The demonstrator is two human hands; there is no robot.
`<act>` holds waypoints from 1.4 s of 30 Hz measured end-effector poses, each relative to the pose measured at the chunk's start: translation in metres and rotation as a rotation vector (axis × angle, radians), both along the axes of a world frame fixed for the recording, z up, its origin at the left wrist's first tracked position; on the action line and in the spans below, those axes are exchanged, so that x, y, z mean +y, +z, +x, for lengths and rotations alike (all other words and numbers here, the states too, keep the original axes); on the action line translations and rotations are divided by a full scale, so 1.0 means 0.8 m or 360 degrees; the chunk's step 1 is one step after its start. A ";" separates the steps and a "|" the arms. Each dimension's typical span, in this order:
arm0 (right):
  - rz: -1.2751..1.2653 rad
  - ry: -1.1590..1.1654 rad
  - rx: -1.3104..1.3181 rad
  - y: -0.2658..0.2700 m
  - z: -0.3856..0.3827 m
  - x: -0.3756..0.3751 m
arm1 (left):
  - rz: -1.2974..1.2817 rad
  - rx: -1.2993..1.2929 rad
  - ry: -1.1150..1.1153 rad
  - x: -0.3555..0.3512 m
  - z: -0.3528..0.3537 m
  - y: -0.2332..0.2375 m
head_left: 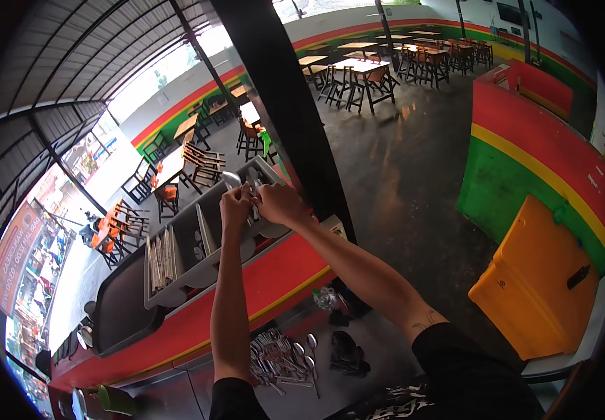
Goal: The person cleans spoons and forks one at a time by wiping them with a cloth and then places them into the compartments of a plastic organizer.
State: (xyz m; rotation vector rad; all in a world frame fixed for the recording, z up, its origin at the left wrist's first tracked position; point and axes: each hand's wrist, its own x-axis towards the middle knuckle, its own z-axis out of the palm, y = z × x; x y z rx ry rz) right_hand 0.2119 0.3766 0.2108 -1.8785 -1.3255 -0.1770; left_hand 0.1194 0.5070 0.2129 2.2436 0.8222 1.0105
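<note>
Over the gray caddy point(201, 275), both hands point(235, 206) point(279, 204) apparently handle cutlery point(231, 180).

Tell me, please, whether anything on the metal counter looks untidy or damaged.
Mostly the cutlery looks untidy: it lies in a loose heap on the metal counter, pieces pointing different ways. I see no clear damage.

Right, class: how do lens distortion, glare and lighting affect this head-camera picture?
Head view: fisheye distortion bows the roof, with black corners around the image; head view: daylight nearly whites out the pavement; head view: pale reflections streak the dark floor; head view: the cutlery pile sits in dimmer light.
</note>
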 end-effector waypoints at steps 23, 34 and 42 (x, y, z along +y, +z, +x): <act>-0.0120 -0.0015 -0.0095 -0.014 0.001 0.018 | 0.0220 0.0138 0.0158 -0.024 -0.006 0.011; -0.0179 0.0003 -0.0103 -0.008 -0.003 0.010 | 0.0149 0.0045 0.0098 -0.023 -0.007 0.007; -0.0212 -0.0009 -0.0123 0.002 -0.008 0.002 | 0.0132 0.0037 0.0109 -0.022 -0.008 0.006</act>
